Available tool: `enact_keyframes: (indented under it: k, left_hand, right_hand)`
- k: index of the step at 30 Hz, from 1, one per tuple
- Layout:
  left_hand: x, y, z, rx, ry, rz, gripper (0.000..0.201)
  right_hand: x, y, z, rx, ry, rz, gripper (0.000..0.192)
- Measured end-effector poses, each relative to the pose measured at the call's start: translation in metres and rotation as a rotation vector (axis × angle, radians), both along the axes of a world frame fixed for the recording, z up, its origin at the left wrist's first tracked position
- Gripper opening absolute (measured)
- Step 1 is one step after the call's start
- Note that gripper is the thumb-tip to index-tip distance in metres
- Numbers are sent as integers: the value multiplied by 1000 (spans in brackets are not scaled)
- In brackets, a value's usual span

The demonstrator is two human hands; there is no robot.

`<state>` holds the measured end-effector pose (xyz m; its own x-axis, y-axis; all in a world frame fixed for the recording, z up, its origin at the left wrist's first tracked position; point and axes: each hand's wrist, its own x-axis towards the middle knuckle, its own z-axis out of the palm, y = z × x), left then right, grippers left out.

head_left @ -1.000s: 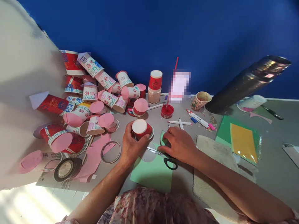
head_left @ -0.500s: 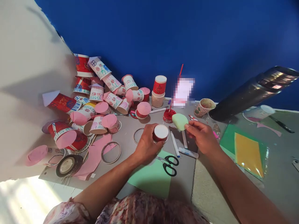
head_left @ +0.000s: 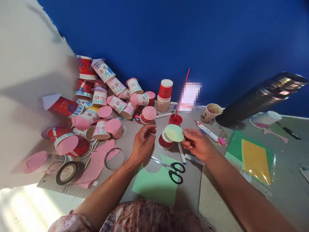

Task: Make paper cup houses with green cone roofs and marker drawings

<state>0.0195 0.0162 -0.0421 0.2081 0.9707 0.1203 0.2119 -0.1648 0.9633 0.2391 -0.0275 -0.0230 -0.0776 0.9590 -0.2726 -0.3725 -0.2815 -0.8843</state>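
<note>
Daylight is flooding in from the lower left, overexposing that corner. A glare streak is shining on the dark roll [head_left: 260, 96]. Edges are bending fisheye-style. A pixelated patch is masking one spot.

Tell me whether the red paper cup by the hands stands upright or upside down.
Upside down: the red paper cup rests on its wide rim, white base up.

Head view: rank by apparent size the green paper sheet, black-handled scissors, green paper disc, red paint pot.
1. Light green paper sheet, with a round cut-out
2. Black-handled scissors
3. Pale green paper disc, pinched in the right hand; raised nearer the camera, so the rank is unsure
4. Small red paint pot
</note>
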Motion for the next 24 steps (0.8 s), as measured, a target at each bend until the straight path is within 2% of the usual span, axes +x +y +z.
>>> enact_keyframes:
  k: [2, 6, 9, 18, 24]
  left_hand:
    - [0, 0, 1, -16, -36, -34, 27]
    - [4, -6, 1, 156, -15, -150, 36]
    - [6, -10, 0, 189, -3, -193, 37]
    - [7, -11, 1, 273, 37, -108, 24]
    - [5, -13, -2, 398, 113, -130, 21]
  right_hand:
    - [-2, 2, -2, -17, -7, 17, 43]
    - [-3, 4, -5, -47, -41, 27, 43]
    - [-2, 6, -9, -59, -68, 18, 44]
    - [-6, 9, -10, -71, -164, -18, 51]
    - [-8, 6, -14, 10, -347, -125, 40]
